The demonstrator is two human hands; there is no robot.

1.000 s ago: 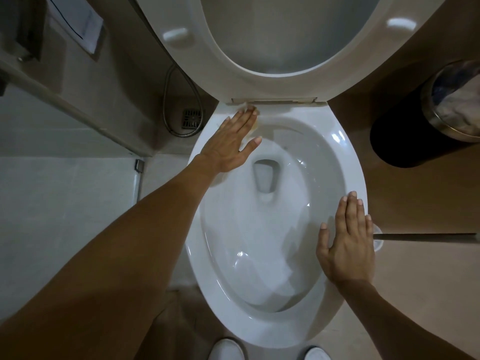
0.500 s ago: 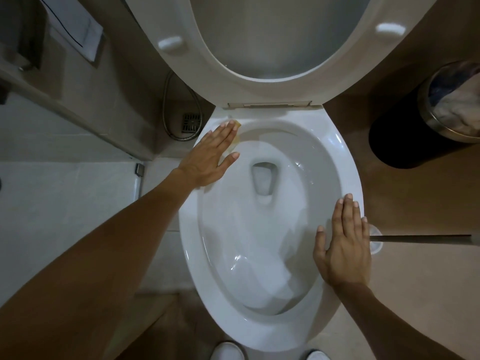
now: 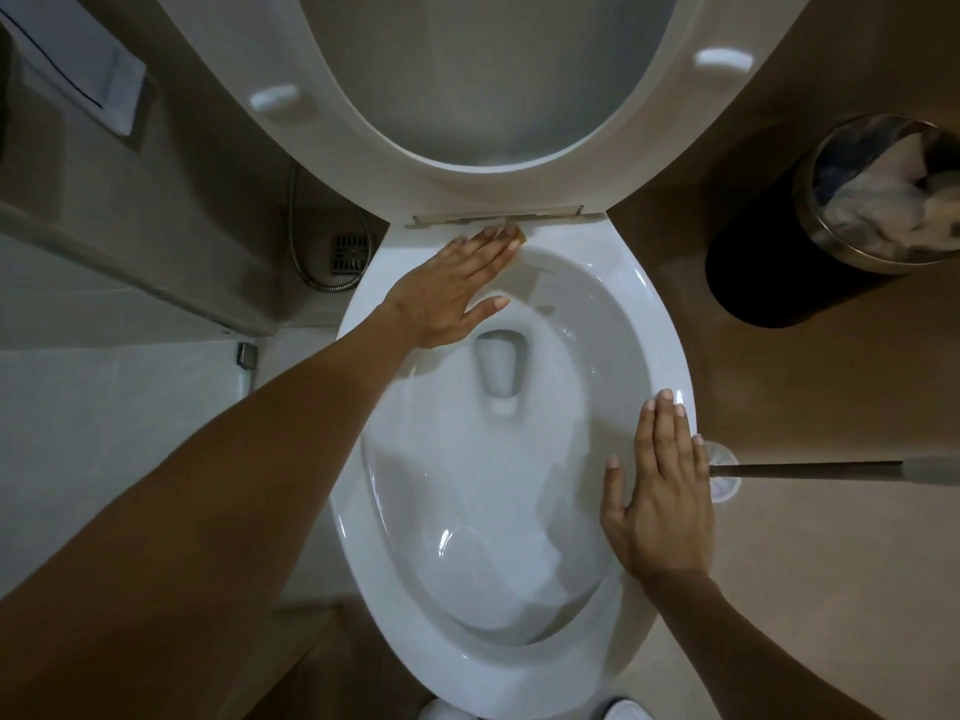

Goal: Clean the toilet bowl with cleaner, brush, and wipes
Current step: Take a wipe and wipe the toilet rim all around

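Note:
The white toilet bowl [image 3: 652,314] fills the middle of the head view, with its seat [image 3: 363,142] raised against the wall. My left hand [image 3: 452,288] lies flat with straight fingers on the back rim near the hinge, pressing a yellowish wipe [image 3: 521,236] that shows only at the fingertips. My right hand [image 3: 662,491] rests flat on the right rim, fingers straight and together. A brush with a long grey handle [image 3: 810,469] lies on the floor just right of that hand, its head partly hidden behind the rim.
A black waste bin [image 3: 769,283] with a metal rim, holding crumpled paper, stands at the right. A floor drain [image 3: 350,254] and a metal hose [image 3: 301,252] lie left of the bowl. My white shoe tips [image 3: 626,711] show at the bottom edge.
My left hand slid left along the back rim with the wipe, then back right toward the hinge. My right hand stayed on the right rim.

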